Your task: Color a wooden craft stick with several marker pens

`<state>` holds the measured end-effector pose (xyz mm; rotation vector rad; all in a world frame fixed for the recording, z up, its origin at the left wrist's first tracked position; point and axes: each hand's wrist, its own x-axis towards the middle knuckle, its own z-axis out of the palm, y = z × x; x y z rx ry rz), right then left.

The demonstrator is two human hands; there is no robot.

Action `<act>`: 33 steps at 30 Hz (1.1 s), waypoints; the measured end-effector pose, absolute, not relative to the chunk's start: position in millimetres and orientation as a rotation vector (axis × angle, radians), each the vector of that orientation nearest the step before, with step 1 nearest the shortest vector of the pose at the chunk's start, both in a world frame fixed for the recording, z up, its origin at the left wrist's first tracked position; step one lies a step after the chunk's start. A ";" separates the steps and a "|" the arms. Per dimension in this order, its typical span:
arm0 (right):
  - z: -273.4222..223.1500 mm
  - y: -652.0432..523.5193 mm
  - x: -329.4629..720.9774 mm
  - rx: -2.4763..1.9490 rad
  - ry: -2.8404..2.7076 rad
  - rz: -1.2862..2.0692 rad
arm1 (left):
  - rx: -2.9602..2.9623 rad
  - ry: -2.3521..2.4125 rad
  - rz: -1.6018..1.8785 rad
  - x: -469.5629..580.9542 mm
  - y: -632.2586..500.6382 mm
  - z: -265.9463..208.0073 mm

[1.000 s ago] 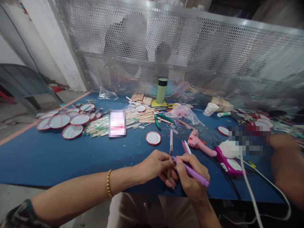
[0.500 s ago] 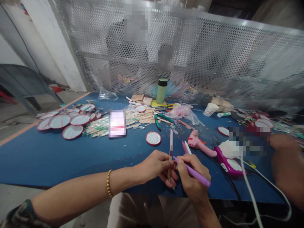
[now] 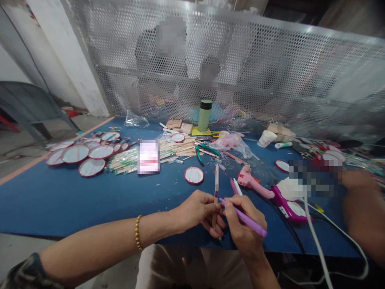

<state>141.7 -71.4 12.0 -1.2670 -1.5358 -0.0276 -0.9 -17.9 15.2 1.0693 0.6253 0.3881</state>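
A: Where's the stick (image 3: 216,188)?

B: Take the lone red-rimmed disc (image 3: 194,175) on the bench (image 3: 168,196) as the landmark. The stick is just to its right, its pale far end beside the disc and its bare wooden end nearer the person.

A: And what has hold of it?

B: The left hand (image 3: 198,208): thumb and forefinger pinched right together on the wood, below a purple band. The other fingers curl loosely underneath, probably as a backing against the pen's push.

A: So the pen (image 3: 245,218) is in the right hand (image 3: 243,237)?

B: Yes, nearer the person than the disc and to its right. Those fingers are closed round the violet barrel near the tip, a writing grip, likely for fine control. The tip points at the stick near the band; I can't tell whether it touches.

A: Why are the other two markers where they are?

B: The magenta marker (image 3: 233,186) and white marker (image 3: 237,186) lie right of the disc, perhaps for an easy swap. The pink glue gun (image 3: 255,182) rests farther right of it, apart from both hands.
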 end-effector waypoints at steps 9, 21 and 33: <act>12.4 -70.5 141.7 -1.285 -1.537 -0.014 | 1.067 0.624 0.389 -1.2 -17.8 17.2; 10.6 -70.3 141.6 -1.287 -1.521 -0.015 | 1.086 0.631 0.382 -0.1 -18.1 17.0; 14.2 -72.5 140.5 -1.224 -1.551 0.003 | 1.064 0.642 0.391 -0.2 -17.3 14.6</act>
